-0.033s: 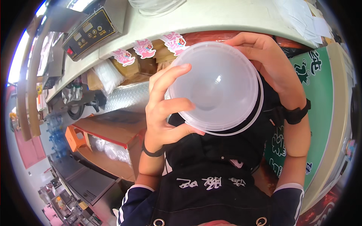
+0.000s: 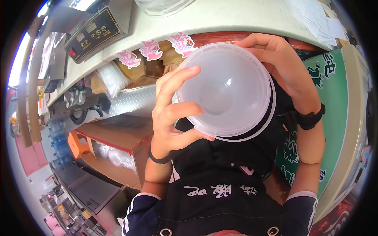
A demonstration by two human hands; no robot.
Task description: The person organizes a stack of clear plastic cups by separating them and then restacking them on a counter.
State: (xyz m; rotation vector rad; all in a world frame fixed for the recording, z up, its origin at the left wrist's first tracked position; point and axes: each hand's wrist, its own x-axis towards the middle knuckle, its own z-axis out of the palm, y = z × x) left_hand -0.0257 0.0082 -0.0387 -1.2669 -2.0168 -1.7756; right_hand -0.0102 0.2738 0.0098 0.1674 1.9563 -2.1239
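Observation:
A round, translucent white plastic tub (image 2: 232, 106) is held up in front of my black apron (image 2: 220, 165), its round face toward the view. My left hand (image 2: 169, 112) grips its left side, with the thumb at the lower rim and bent fingers reaching over the round face. At the upper right rim, my right hand (image 2: 277, 59) is closed on the tub, some of its fingertips hidden behind it. A thin white curved band, like a handle, runs along the lower right side. Whether the face is a lid or the open mouth, I cannot tell.
A pale counter (image 2: 220, 21) runs across the far side, bearing a metal control box (image 2: 94, 35) at left. Below it are plastic-wrapped packs (image 2: 112, 78). An open cardboard box (image 2: 114, 137) stands at left, and a green panel (image 2: 332, 102) at right.

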